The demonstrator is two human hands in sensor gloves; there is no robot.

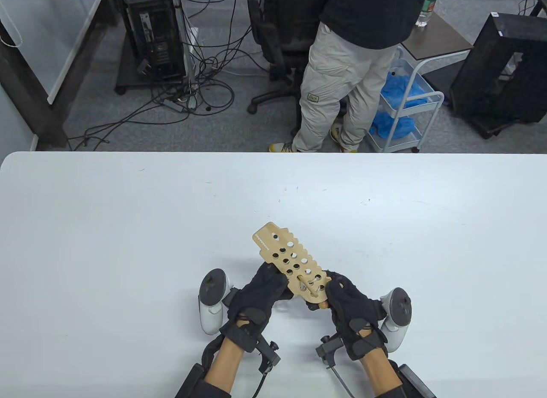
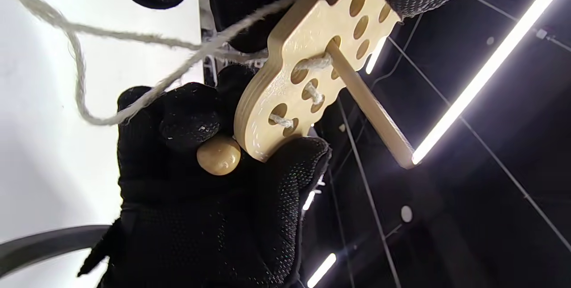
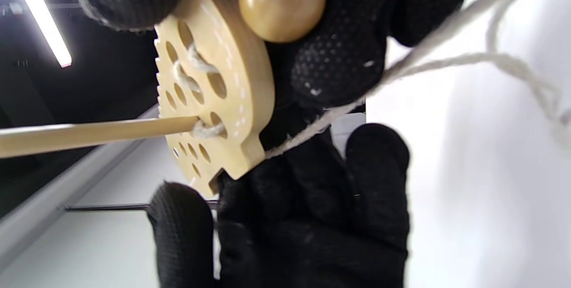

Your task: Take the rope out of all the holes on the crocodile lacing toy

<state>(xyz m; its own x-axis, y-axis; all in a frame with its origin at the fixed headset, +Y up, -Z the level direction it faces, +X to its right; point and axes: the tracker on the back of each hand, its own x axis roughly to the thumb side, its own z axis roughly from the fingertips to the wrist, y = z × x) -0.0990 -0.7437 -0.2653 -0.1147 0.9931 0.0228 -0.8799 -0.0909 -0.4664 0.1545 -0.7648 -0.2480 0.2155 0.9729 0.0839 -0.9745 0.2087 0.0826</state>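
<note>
Showing only in wrist views: rope [image 2: 134,40] through crocodile toy [image 2: 308,69], bead [image 3: 281,2].

Bright, even overhead light; ceiling strip lights [image 2: 490,63] glare, right wrist view blurred.

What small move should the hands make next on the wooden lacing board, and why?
Probably draw the thin wooden needle stick out of its hole in the pale wooden crocodile board, pulling the white rope after it. The rope is laced through only a few holes near the end held by both hands, so that stitch looks like the next to free.
</note>
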